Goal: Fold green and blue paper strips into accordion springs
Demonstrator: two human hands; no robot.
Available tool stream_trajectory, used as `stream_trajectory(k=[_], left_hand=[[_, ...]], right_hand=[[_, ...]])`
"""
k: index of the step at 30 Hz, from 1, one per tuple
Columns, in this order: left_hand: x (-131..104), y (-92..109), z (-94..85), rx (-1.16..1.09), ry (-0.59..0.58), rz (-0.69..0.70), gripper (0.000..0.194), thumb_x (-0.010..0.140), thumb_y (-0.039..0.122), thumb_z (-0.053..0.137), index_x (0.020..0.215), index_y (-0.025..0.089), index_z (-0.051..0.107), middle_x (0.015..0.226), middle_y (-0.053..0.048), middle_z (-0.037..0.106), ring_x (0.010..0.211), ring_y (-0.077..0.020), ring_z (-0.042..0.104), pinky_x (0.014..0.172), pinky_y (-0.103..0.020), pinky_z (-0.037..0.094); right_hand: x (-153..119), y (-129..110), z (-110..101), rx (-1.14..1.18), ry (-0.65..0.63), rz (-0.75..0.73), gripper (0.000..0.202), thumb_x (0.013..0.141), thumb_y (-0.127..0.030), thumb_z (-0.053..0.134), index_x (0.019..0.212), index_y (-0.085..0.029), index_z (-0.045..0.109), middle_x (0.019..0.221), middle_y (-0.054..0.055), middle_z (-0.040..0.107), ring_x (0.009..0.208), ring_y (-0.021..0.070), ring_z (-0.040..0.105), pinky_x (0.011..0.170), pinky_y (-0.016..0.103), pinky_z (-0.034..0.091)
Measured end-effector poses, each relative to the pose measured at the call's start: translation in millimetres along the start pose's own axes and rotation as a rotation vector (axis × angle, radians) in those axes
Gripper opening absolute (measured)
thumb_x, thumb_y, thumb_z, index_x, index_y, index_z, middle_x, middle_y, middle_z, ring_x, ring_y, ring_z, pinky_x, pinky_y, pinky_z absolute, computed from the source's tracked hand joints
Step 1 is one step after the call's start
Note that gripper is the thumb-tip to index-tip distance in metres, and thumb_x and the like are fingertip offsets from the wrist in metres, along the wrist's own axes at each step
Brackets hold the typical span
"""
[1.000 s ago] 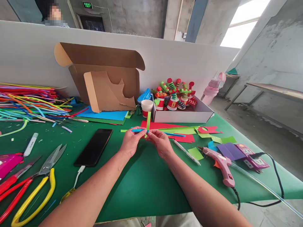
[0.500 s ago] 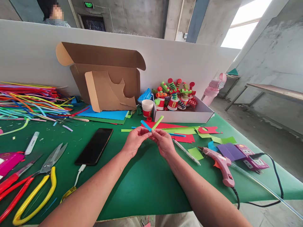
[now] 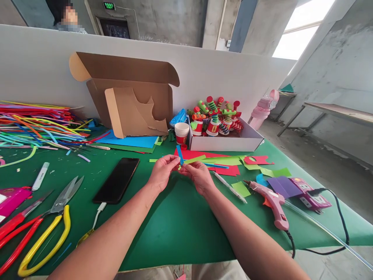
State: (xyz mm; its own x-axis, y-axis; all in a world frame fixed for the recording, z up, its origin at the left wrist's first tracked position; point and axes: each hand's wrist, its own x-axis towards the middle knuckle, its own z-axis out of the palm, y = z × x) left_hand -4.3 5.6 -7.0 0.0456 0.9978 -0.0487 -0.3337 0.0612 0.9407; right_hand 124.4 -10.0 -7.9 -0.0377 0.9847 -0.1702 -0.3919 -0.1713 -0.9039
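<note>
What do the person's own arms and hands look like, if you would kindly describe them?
The left hand and right hand are bare, with no gloves and no rings or watch visible. The forearms are bare too, with no sleeves in view.

The tabletop (image 3: 180, 237) is green and smooth, with small scraps scattered on its left part. A heap of coloured stems (image 3: 37, 130) lies at the back left, beside a blue sheet (image 3: 132, 142) overlapping a green sheet (image 3: 128, 148). Stacked cups (image 3: 182, 134) stand upright next to a white tray (image 3: 227, 145). At left lie shears (image 3: 62, 202), a red-handled tool (image 3: 13, 228), a white stick (image 3: 40, 177) and a phone (image 3: 116, 181), face up. At right lie red paper (image 3: 231, 170), a pen (image 3: 230, 187), a green square (image 3: 241, 189) and a glue gun (image 3: 275, 204) on its side.
</note>
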Motion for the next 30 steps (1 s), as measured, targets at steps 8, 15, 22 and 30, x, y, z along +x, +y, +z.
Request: stream_trajectory(k=[8, 15, 22, 30], left_hand=[[-0.3, -3.0, 2.3, 0.056, 0.014, 0.071, 0.037, 0.050, 0.042, 0.084, 0.063, 0.017, 0.061, 0.063, 0.002, 0.058, 0.060, -0.0101, 0.050, 0.060, -0.025, 0.042], [1.4, -6.8, -0.1, 0.064, 0.004, 0.070, 0.034, 0.056, 0.041, 0.081, 0.064, 0.017, 0.058, 0.063, 0.003, 0.057, 0.059, -0.0111, 0.052, 0.062, -0.027, 0.044], [0.8, -6.6, 0.4, 0.068, 0.004, 0.070, 0.033, 0.058, 0.040, 0.079, 0.064, 0.017, 0.056, 0.062, 0.003, 0.056, 0.059, -0.0113, 0.052, 0.063, -0.028, 0.044], [0.6, -6.1, 0.3, 0.088, 0.014, 0.068, 0.035, 0.056, 0.043, 0.079, 0.064, 0.018, 0.056, 0.062, 0.003, 0.055, 0.058, -0.0112, 0.051, 0.062, -0.027, 0.044]], right_hand=[[0.9, 3.3, -0.5, 0.098, -0.061, 0.019, 0.039, 0.051, -0.038, 0.089, 0.068, -0.017, 0.060, 0.060, -0.002, 0.065, 0.057, 0.0115, 0.063, 0.065, 0.027, 0.055], [3.6, 5.8, -1.4, 0.027, -0.101, 0.003, 0.042, 0.051, -0.048, 0.086, 0.066, -0.015, 0.066, 0.059, 0.001, 0.066, 0.055, 0.0130, 0.064, 0.062, 0.026, 0.054], [3.3, 5.8, -1.5, 0.039, -0.093, -0.010, 0.042, 0.050, -0.049, 0.086, 0.067, -0.016, 0.068, 0.059, 0.000, 0.066, 0.059, 0.0133, 0.064, 0.063, 0.027, 0.054], [3.1, 5.9, -1.9, 0.009, -0.087, -0.018, 0.041, 0.053, -0.049, 0.085, 0.068, -0.017, 0.064, 0.058, -0.001, 0.066, 0.057, 0.0125, 0.064, 0.064, 0.026, 0.054]])
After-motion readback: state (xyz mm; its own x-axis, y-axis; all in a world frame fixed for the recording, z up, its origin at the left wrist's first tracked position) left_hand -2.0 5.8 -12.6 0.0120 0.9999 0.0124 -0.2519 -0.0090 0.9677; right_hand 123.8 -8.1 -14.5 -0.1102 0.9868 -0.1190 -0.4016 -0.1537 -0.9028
